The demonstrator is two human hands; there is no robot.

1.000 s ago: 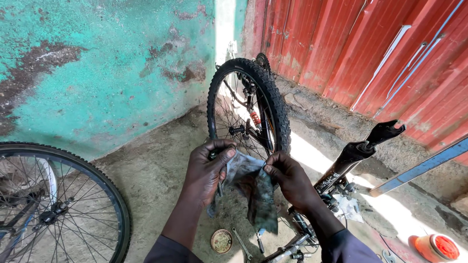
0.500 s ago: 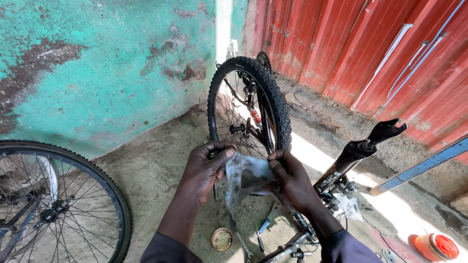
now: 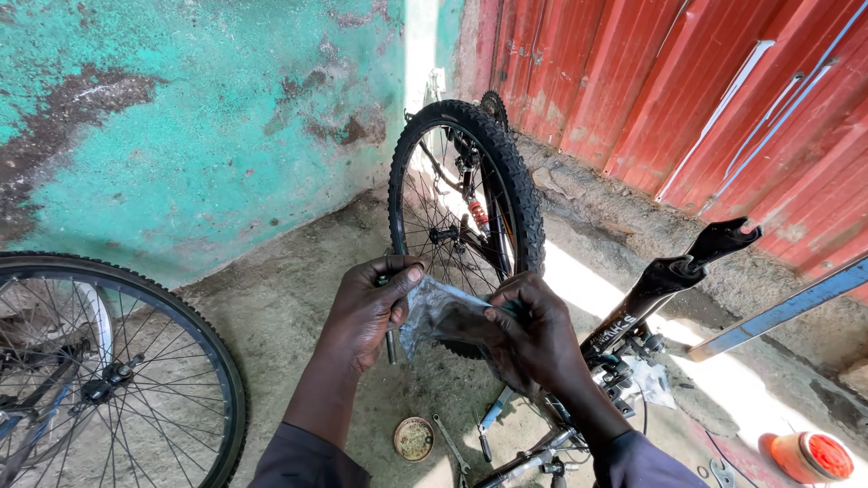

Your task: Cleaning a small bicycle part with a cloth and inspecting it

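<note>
A spanner (image 3: 449,443) lies beside a round tin (image 3: 414,438) on the ground.

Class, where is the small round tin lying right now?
In the head view, the round tin lies on the concrete floor, low centre, below the left hand and left of a spanner.

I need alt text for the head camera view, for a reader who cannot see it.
Two hands, left hand and right hand, hold a crumpled clear plastic bag between them above an upside-down bicycle. A second bicycle wheel stands at the left by a turquoise wall; a small round tin lies on the ground.
</note>
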